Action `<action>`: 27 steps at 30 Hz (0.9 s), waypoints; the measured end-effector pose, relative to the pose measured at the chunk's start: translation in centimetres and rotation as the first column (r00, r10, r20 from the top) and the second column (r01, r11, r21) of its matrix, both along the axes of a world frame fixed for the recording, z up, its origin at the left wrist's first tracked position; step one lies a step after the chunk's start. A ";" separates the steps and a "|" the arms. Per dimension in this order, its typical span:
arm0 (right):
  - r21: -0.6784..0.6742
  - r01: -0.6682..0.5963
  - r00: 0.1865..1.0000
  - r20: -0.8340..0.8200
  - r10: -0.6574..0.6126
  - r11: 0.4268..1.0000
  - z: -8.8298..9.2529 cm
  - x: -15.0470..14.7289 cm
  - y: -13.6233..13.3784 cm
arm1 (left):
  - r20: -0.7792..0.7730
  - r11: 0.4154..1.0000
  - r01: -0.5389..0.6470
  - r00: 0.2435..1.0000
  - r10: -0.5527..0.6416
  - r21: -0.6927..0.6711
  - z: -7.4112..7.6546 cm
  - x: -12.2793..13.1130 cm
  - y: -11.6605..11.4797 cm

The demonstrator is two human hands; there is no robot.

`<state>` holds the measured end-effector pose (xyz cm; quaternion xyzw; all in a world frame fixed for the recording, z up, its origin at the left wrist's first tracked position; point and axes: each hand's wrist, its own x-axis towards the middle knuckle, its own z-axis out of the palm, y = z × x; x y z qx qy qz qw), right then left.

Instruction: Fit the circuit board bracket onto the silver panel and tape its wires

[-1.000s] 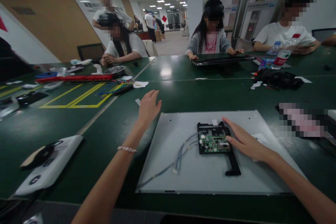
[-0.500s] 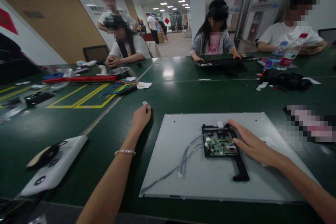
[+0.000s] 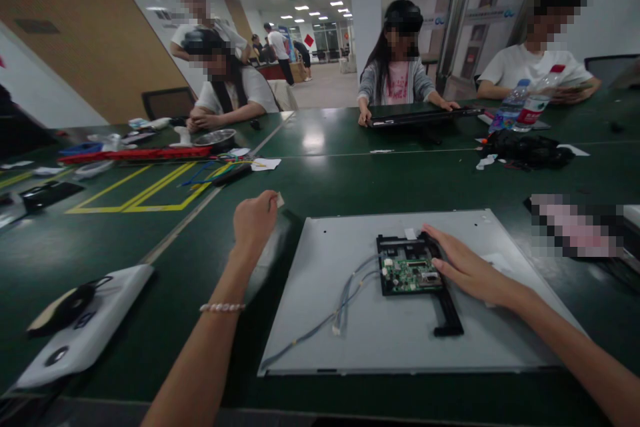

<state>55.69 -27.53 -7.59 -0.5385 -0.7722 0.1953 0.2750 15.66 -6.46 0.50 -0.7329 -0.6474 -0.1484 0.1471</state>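
My left hand (image 3: 254,223) is raised over the table, left of the panel, its fingertips pinching a small whitish piece of tape or paper (image 3: 280,199). On the table before me lies a flat grey metal panel (image 3: 360,347), a display's back by its look. A black plastic bracket (image 3: 449,313) with a green circuit board (image 3: 407,275) sits on it. Thin grey cables (image 3: 345,293) run from the board to the panel's lower left. My right hand (image 3: 467,270) holds the bracket by its right side, thumb at the board's edge and fingers at the upper corner.
At left, a white device (image 3: 95,327) has a dark mouse-like object on it. A red strip (image 3: 145,155), wires and a metal bowl (image 3: 215,139) lie farther back. Across the table several people sit; one handles a black flat panel (image 3: 425,119). Bottles (image 3: 537,103) stand at back right.
My left hand has lifted and turned, and the small whitish piece now points right from its fingertips. My right hand stays on the bracket. The whole view has shifted slightly.
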 end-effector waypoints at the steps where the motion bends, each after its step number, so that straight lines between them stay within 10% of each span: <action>1: 0.000 0.004 1.000 -0.002 -0.004 1.000 0.1 0.0 0.0 | -0.004 0.999 0.027 1.000 -0.027 0.016 0.9 0.8 -1.2; 6: 0.008 0.009 1.000 -0.004 -0.009 1.000 0.0 0.1 0.1 | -0.048 0.912 0.401 0.916 -0.398 0.082 2.9 4.9 -11.0; 12: 0.037 -0.002 0.999 0.041 0.000 0.999 -0.1 0.3 0.1 | 0.068 0.851 0.523 0.848 -0.525 0.049 -1.9 8.8 -21.1; 17: 0.035 -0.001 0.999 0.055 -0.001 0.999 0.5 0.2 -0.1 | 0.080 0.874 0.485 0.873 -0.482 -0.022 -4.9 9.9 -22.7; 27: 0.020 0.002 0.997 0.072 -0.004 1.000 0.7 0.2 -0.1 | 0.173 0.890 0.456 0.876 -0.450 0.008 -4.7 10.4 -23.2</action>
